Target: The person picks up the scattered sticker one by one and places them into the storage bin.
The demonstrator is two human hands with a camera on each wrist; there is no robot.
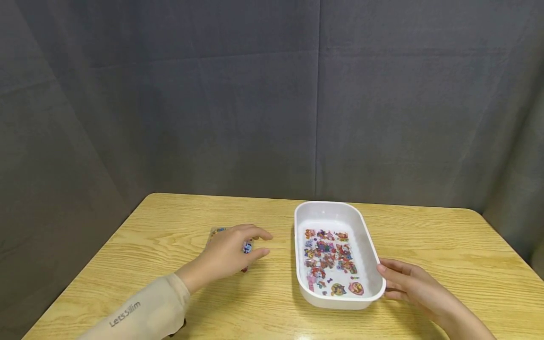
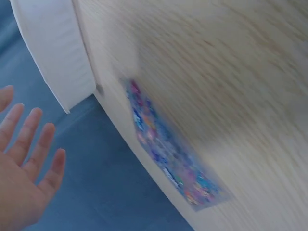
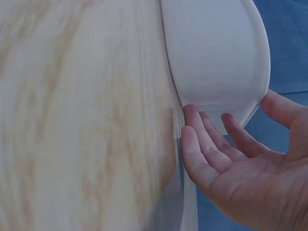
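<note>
A white plastic tray (image 1: 335, 303) stands right of centre on the table, with colourful cartoon stickers (image 1: 326, 259) spread over its bottom. My right hand (image 1: 410, 285) holds its near right corner, thumb at the rim and fingers against the outer wall, as the right wrist view shows. To the left, my left hand (image 1: 231, 250) hovers over a shiny sticker sheet (image 2: 166, 149) and covers most of it in the head view. The left fingers are spread and relaxed, with nothing in them; the left wrist view has the sheet lying flat on the table, apart from that hand (image 2: 29, 163).
The light wooden table (image 1: 170, 222) has rounded far corners, and a dark grey curtain (image 1: 255, 118) hangs right behind its back edge. At the bottom left, a beige sleeve (image 1: 148, 307) with lettering reaches in over the table.
</note>
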